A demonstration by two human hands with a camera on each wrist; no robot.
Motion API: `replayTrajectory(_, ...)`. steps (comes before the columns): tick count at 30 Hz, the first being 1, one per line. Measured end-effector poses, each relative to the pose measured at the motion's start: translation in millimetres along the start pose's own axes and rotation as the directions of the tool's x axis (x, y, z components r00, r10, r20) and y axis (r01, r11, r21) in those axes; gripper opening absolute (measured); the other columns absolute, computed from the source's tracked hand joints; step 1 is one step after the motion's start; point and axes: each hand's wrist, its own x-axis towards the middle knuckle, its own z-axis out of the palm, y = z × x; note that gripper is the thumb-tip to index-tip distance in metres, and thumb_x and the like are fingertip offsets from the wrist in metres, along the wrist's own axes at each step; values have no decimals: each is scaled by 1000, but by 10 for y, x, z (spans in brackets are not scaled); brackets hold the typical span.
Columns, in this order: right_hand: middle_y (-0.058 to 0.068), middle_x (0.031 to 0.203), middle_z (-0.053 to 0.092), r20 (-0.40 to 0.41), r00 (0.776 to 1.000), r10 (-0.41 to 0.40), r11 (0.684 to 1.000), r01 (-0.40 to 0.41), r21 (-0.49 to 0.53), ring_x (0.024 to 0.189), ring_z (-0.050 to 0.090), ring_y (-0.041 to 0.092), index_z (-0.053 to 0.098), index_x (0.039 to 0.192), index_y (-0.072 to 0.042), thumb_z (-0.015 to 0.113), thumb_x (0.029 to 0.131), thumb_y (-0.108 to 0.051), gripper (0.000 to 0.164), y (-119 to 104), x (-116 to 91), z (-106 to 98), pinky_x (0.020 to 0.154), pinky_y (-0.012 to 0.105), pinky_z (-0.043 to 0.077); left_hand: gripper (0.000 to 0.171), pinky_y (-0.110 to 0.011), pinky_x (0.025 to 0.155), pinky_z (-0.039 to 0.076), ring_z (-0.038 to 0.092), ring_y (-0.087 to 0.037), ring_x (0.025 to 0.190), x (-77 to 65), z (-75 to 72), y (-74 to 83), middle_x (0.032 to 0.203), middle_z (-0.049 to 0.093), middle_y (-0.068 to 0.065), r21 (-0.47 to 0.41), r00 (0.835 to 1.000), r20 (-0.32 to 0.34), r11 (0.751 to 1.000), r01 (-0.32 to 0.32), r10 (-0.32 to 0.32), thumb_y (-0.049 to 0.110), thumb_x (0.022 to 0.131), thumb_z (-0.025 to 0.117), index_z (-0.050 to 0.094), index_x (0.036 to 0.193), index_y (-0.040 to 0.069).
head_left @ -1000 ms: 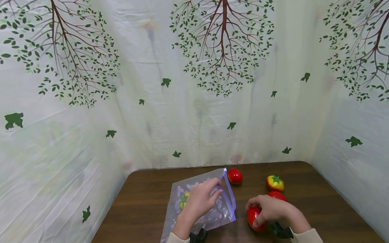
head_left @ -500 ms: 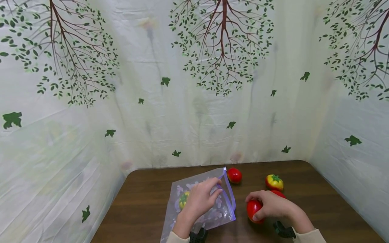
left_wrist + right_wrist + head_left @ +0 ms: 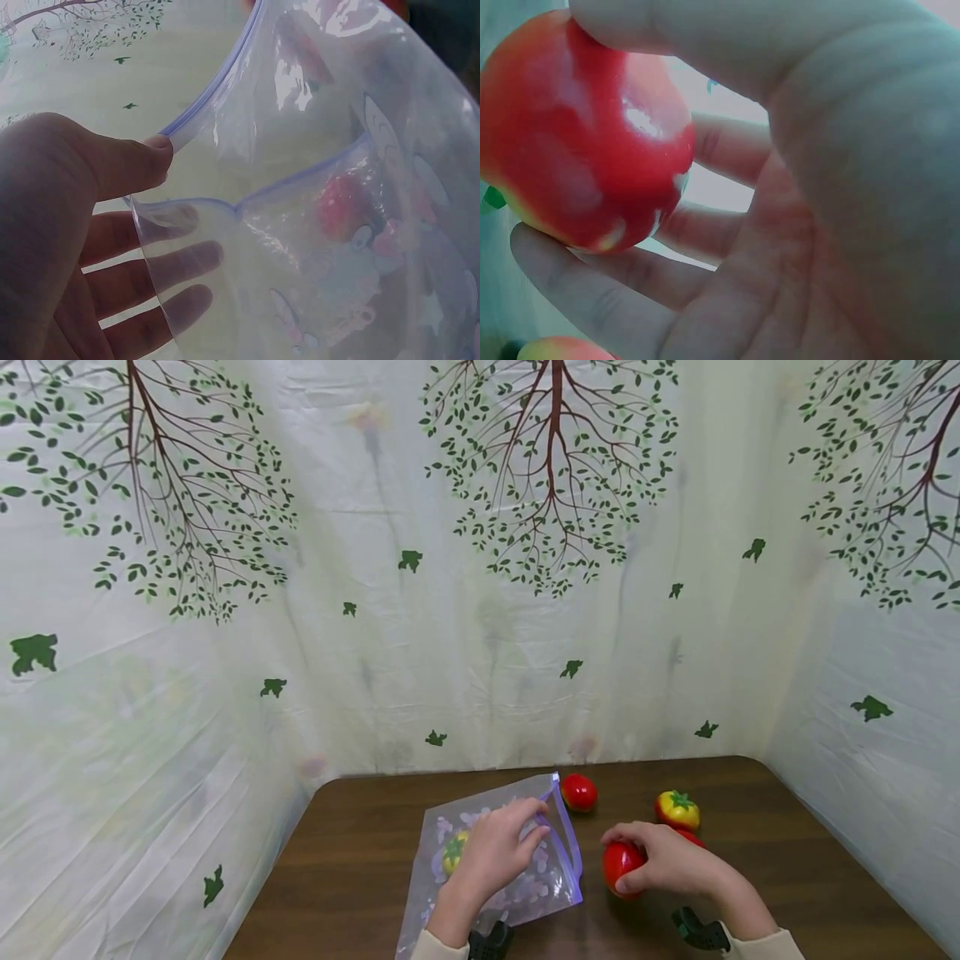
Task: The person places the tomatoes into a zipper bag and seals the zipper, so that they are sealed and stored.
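My left hand (image 3: 491, 852) holds the open mouth of a clear zip bag (image 3: 528, 893) with a purple zip edge. In the left wrist view, the thumb lies at the zip (image 3: 214, 82) and the other fingers show through the plastic. Inside the bag is a yellow tomato (image 3: 453, 853) with a green top, partly covered by the hand. Right of the bag, my right hand (image 3: 671, 860) grips a glossy red tomato (image 3: 622, 867) between thumb and fingers. The right wrist view shows that tomato (image 3: 585, 142) close up, yellowish along its lower edge.
A red tomato (image 3: 579, 792) sits just beyond the bag's zip corner. A yellow-and-red tomato (image 3: 678, 810) stands behind my right hand, with another red one (image 3: 691, 837) mostly hidden by it. The brown table (image 3: 352, 852) ends at a patterned curtain (image 3: 495, 710).
My right hand has moved left and slightly away from me, carrying the red tomato nearer the bag's mouth. The left hand and bag stay in place.
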Motion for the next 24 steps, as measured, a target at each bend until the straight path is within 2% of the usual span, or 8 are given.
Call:
replayTrajectory(9, 0, 111, 64, -51, 999, -11, 1000, 12, 6, 97, 58, 25, 63, 122, -21, 84, 80, -29, 48, -46, 23, 7, 73, 39, 53, 20, -25, 68, 52, 65, -3, 83, 0, -4, -3, 104, 71, 12, 20, 1000, -20, 1000, -19, 19, 26, 94, 73, 70, 113, 19)
replayTrajectory(15, -1, 108, 65, -93, 996, 4, 1000, -3, 17, 96, 59, 24, 62, 123, -20, 81, 84, -35, 46, -83, 68, 18, 73, 38, 53, 18, -24, 67, 51, 63, -1, 79, -2, -16, -18, 102, 71, 13, 19, 999, -43, 1000, -25, 26, 26, 94, 73, 69, 111, 23)
replayTrajectory(24, -1, 108, 66, -150, 988, 36, 998, -29, 51, 96, 59, 24, 61, 126, -21, 78, 86, -42, 48, -185, 133, 40, 75, 38, 53, 16, -19, 58, 42, 46, 3, 60, 5, -28, -50, 96, 71, 15, -22, 999, -46, 1000, 15, -16, 27, 93, 74, 69, 109, 24)
